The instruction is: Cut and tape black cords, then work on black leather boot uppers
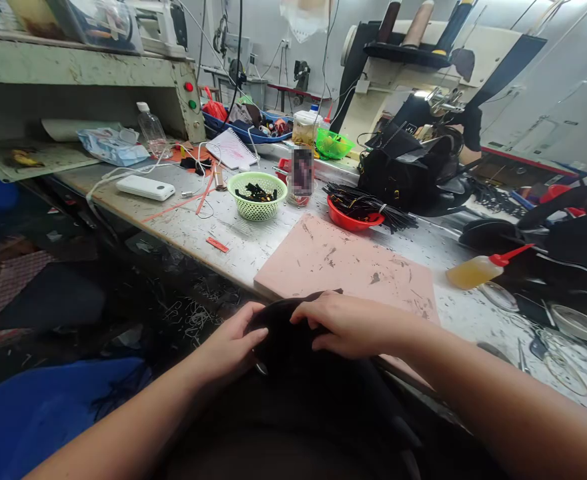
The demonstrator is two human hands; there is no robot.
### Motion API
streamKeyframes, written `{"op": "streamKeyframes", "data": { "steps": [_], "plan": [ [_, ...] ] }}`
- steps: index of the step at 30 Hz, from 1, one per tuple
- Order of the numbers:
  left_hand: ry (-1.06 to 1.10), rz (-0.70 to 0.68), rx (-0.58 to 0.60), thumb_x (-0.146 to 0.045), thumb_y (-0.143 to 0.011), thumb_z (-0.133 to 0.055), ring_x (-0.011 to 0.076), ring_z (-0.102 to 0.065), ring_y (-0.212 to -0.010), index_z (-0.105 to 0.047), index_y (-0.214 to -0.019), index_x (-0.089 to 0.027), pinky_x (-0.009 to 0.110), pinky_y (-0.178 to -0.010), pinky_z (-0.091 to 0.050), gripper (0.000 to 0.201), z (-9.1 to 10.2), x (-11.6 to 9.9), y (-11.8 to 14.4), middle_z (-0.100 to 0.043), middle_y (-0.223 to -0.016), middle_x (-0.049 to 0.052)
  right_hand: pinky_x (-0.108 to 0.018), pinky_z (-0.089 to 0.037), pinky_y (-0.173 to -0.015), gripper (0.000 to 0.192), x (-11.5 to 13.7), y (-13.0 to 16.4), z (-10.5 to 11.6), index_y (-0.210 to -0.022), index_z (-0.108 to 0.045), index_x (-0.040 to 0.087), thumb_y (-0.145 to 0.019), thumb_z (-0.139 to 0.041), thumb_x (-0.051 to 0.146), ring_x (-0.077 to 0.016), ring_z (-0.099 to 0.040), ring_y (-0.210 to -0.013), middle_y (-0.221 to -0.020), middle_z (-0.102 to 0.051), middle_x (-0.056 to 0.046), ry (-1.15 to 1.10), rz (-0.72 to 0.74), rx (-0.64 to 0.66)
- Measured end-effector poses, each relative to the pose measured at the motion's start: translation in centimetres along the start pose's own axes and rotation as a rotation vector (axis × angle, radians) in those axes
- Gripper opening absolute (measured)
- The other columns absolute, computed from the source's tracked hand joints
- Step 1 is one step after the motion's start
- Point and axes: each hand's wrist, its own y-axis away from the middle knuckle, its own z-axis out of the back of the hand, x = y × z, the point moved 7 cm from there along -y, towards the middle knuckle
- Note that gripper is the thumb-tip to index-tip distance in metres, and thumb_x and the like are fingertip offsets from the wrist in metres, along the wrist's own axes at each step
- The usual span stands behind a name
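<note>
A black fabric piece (283, 340) with a curved upper edge lies in front of me, at the near edge of the table. My left hand (236, 340) is closed on its left side, thumb on top and fingers partly hidden behind it. With bent fingers, my right hand (333, 325) grips the piece near its upper right edge. The lower part of the fabric blends into the dark area over my lap, so its full shape cannot be made out. Just beyond both hands is a pinkish board (348, 263) marked with dark scuffs.
Behind the board stand a pale green basket (257, 208) of small black parts and a red bowl (351, 217) with black strips. A sewing machine (398, 80) rises at the back right. To the right lies a yellow-liquid bottle (473, 272); left, a white power bank (146, 188).
</note>
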Motion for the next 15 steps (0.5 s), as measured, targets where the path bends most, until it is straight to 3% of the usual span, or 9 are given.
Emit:
{"op": "streamKeyframes", "data": {
  "steps": [4, 8, 15],
  "plan": [
    [-0.050, -0.098, -0.037, -0.031, -0.082, -0.047, 0.0171, -0.053, -0.083, -0.054, -0.096, -0.018, 0.027, -0.074, -0.043, 0.020, -0.7, -2.4, -0.1, -0.059, -0.087, 0.000, -0.026, -0.043, -0.069, 0.008, 0.7, 0.0, 0.5, -0.075, -0.062, 0.018, -0.073, -0.065, 0.011, -0.0160, -0.058, -0.074, -0.076, -0.065, -0.001, -0.034, 0.008, -0.132],
    [-0.080, -0.059, -0.026, -0.017, -0.073, -0.052, 0.0163, -0.053, -0.074, -0.056, -0.075, -0.017, 0.026, -0.067, -0.042, 0.005, -1.6, -3.0, -0.3, -0.057, -0.071, -0.002, -0.026, -0.041, -0.065, 0.005, 0.8, 0.6, 0.9, -0.073, -0.060, 0.018, -0.076, -0.064, 0.016, -0.0138, -0.057, -0.066, -0.069, -0.064, 0.001, -0.113, -0.058, -0.334],
    [0.125, -0.070, -0.014, -0.026, -0.081, -0.047, 0.0173, -0.056, -0.084, -0.058, -0.096, -0.020, 0.028, -0.074, -0.044, 0.019, -2.6, -2.9, 0.0, -0.062, -0.090, 0.001, -0.030, -0.039, -0.070, 0.014, 0.6, 1.7, 0.4, -0.065, -0.057, 0.018, -0.076, -0.064, 0.019, -0.0148, -0.057, -0.066, -0.062, -0.062, 0.002, -0.168, -0.148, -0.544]
  ]
}}
